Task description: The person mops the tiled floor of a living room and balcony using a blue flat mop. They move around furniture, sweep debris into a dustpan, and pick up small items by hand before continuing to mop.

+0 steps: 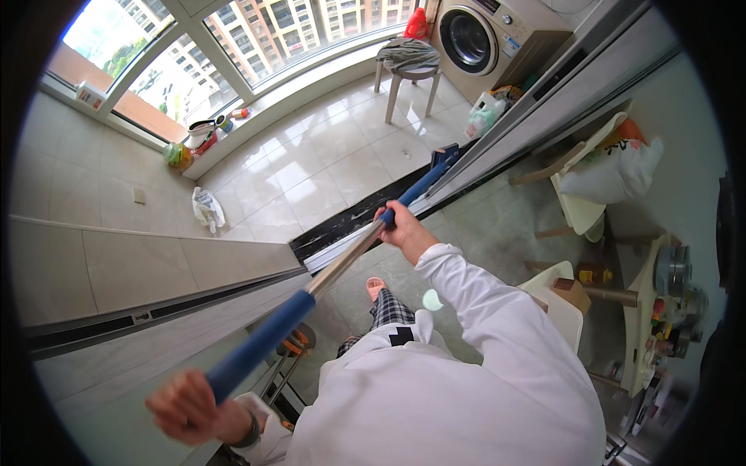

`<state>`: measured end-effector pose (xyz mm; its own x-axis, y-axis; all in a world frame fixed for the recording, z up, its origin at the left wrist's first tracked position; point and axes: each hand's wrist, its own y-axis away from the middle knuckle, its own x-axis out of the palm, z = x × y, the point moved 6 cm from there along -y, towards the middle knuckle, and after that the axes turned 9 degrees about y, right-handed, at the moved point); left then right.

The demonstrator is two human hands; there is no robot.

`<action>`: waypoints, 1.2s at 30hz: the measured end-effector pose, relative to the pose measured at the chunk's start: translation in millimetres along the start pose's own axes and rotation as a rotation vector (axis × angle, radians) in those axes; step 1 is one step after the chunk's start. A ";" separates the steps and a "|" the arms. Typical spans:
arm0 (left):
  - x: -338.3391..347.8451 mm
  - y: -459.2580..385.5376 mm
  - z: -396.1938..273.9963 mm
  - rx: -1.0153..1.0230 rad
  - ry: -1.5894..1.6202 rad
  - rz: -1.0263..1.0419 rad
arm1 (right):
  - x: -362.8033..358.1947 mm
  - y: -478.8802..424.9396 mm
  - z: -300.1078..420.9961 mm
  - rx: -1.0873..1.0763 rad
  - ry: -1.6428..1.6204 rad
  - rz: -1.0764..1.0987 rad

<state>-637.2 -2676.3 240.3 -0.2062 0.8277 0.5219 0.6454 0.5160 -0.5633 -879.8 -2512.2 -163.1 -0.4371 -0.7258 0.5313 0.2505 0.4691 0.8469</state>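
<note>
A long pole with a metal shaft and blue sleeves runs diagonally before me, apparently a mop. My left hand, with a band on its wrist, is closed around the upper end of the blue grip. Lower down, my right hand wraps the pole where metal meets the lower blue sleeve. At the far end, a dark blue flat head rests at the black stone threshold, beside the sliding door frame. The head's underside is hidden.
Beyond the threshold, a stool with grey cloth stands by a washing machine. Plastic bags sit near the door. A white bag lies by the left wall. Chairs and a table stand at right.
</note>
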 end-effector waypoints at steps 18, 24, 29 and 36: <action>-66.8 25.7 11.9 -0.039 -0.469 -0.693 | -36.0 -88.0 -61.4 -0.031 0.411 -0.205; -69.1 30.6 -79.6 -0.058 -0.419 -0.473 | -15.4 -62.0 -162.8 0.011 0.592 -0.300; -29.8 26.5 -134.6 0.327 -0.804 -0.780 | 7.7 -30.7 -250.9 0.189 0.677 -0.236; 10.0 -0.7 -177.0 0.391 -0.552 -0.306 | 43.3 11.4 -328.2 0.438 0.631 -0.035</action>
<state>-509.5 -2707.5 359.3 -0.7410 0.5716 0.3524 0.2122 0.6972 -0.6848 -612.3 -2703.4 -122.9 0.1700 -0.8317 0.5285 -0.1767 0.5019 0.8467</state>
